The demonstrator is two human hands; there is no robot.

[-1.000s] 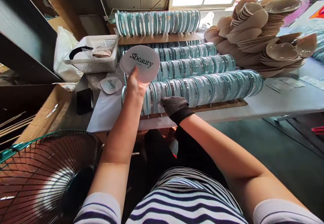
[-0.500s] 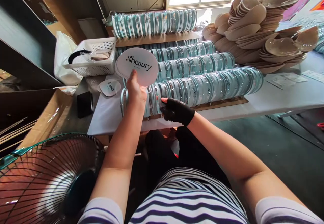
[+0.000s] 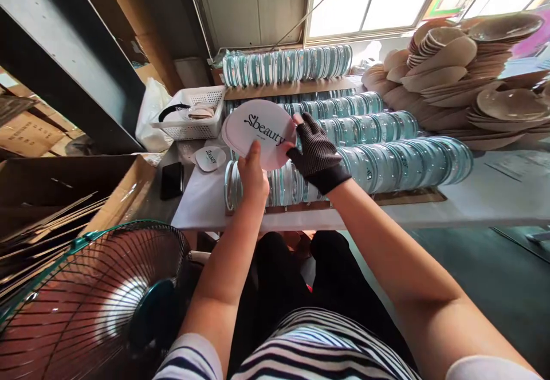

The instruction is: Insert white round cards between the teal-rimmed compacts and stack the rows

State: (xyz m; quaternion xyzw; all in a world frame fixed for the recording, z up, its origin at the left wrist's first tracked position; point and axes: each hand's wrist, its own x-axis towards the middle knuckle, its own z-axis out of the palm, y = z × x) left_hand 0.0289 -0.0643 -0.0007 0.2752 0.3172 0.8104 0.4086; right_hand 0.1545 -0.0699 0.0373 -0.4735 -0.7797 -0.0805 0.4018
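Note:
My left hand (image 3: 252, 175) grips from below a thin stack of white oval cards printed "Sbeauty" (image 3: 259, 130), held up over the near row of teal-rimmed clear round cases (image 3: 387, 162). My right hand (image 3: 317, 153), in a black dotted glove, pinches the right edge of the top card with its fingertips. More rows of the same cases (image 3: 287, 65) stand on edge on wooden racks behind.
A loose "Sbeauty" card (image 3: 210, 158) and a black phone (image 3: 171, 180) lie on the white table (image 3: 472, 202). A white basket (image 3: 193, 113) sits behind. Beige padded discs (image 3: 464, 76) pile up at the right. A fan cage (image 3: 90, 300) and cardboard box (image 3: 107, 196) stand at my left.
My right hand rose from the near row of cases to the edge of the card stack. The camera shifted, so everything sits further right in view.

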